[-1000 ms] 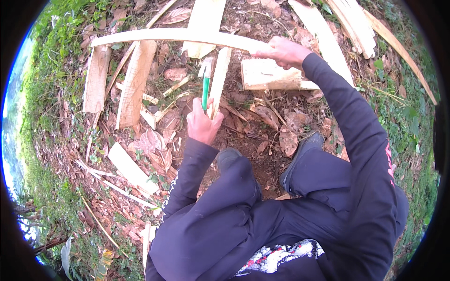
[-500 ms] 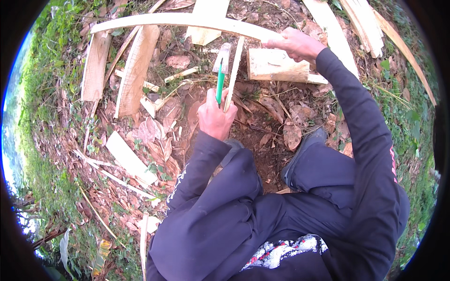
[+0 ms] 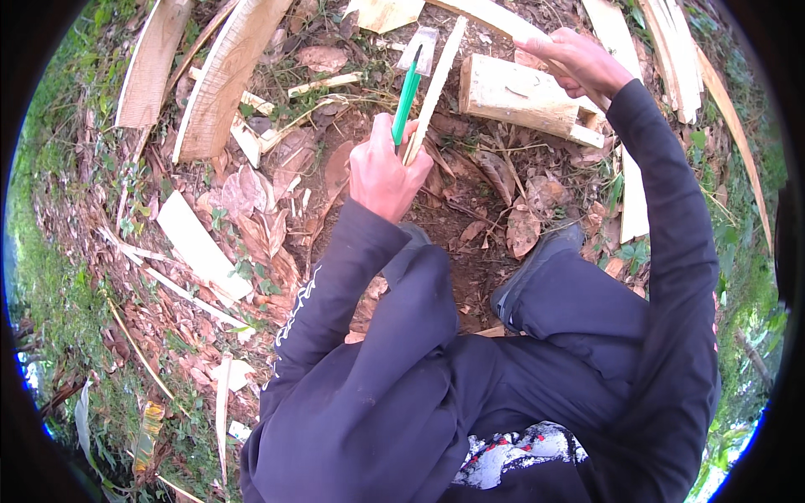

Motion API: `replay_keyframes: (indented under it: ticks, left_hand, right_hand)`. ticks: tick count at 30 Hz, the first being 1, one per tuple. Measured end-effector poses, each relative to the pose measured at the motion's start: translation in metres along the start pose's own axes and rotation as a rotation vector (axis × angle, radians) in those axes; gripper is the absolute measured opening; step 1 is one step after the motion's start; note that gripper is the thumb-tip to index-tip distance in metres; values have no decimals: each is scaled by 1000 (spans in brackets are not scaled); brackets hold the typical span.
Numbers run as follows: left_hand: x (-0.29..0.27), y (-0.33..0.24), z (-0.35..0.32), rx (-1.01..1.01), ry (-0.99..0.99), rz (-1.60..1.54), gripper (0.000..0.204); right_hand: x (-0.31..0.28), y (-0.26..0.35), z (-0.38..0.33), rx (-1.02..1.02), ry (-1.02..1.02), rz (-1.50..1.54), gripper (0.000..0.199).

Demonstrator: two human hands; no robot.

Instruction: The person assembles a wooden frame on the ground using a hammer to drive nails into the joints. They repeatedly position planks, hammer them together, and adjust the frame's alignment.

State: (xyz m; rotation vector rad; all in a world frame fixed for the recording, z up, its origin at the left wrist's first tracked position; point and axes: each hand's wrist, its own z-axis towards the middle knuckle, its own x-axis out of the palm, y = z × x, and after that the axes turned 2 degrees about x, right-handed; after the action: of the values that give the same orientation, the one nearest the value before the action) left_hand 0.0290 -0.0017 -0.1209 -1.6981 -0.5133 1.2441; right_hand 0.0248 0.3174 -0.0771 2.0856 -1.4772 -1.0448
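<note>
My left hand (image 3: 386, 178) is closed round a slim green pen (image 3: 407, 105) with a dark tip and a thin wooden stick (image 3: 438, 80) with a rough, notched edge. Both point away from me, side by side. Further off to the right, my right hand (image 3: 583, 65) grips a long, pale wooden strip (image 3: 486, 17). Its far end runs out of the top of the picture. Below that hand a squared wooden block (image 3: 516, 94) lies on the ground, a split showing at its right end.
Two broad planks (image 3: 226, 84) lie at the upper left, and a pale flat offcut (image 3: 201, 245) sits lower down. Long boards (image 3: 671, 59) rest at the upper right. Dry leaves (image 3: 524, 230) and wood scraps cover the soil near my shoes (image 3: 537, 268).
The long strip has swung up, its left part leaving the picture, with my right hand moving right. My left hand still holds the pen and stick. The whole view has shifted a little.
</note>
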Motion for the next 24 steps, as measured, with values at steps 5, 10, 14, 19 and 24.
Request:
replay_keyframes:
  ticks: [5, 10, 14, 19, 24]
  left_hand:
    - [0, 2, 0, 12, 1, -5, 27]
    - [0, 1, 0, 18, 11, -3, 26]
    - [-1, 3, 0, 14, 18, -11, 27]
    - [0, 1, -1, 15, 17, -9, 27]
    - [1, 1, -1, 24, -2, -15, 26]
  right_hand:
    - [5, 6, -3, 24, 0, -32, 44]
    - [4, -1, 1, 28, 29, -58, 45]
    - [8, -2, 1, 10, 1, -66, 47]
    - [0, -11, 9, 11, 22, -120, 48]
    - [6, -9, 5, -2, 0, -73, 46]
